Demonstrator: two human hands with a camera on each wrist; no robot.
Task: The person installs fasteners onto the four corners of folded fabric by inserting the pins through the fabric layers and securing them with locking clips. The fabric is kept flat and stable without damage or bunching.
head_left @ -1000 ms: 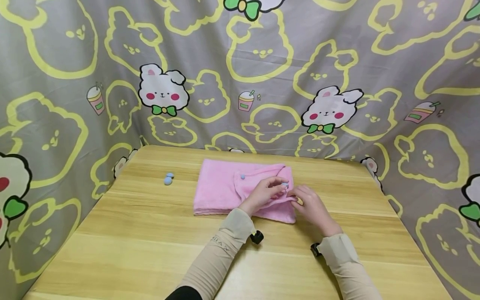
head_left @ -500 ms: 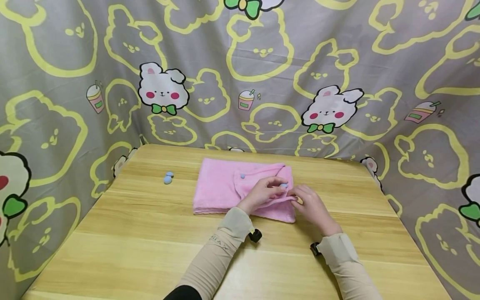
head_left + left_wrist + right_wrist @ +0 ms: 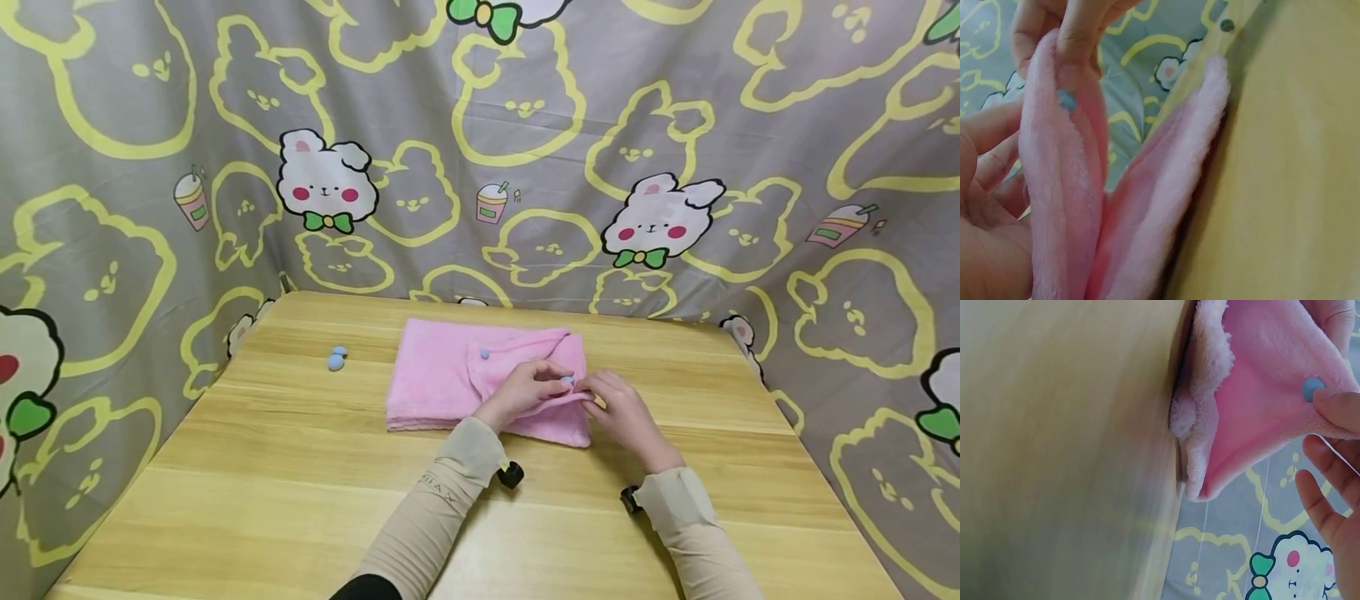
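A folded pink plush blanket lies on the table with one flap raised at its right side. My left hand is above the flap, pinching a small round blue fastener piece at its edge. My right hand pinches the flap's edge from the right. On the flap's underside another blue piece shows beside the right thumb; the left wrist view also has blue below the right fingertips. Another blue fastener sits on the flap's far left corner. Cloth partly hides the left fingers.
Two loose blue fastener pieces lie on the wooden table to the left of the blanket. A patterned grey curtain stands behind the table and along both sides.
My left fingertips and the blue piece have come down slightly onto the flap's edge. The right hand keeps its place on the cloth.
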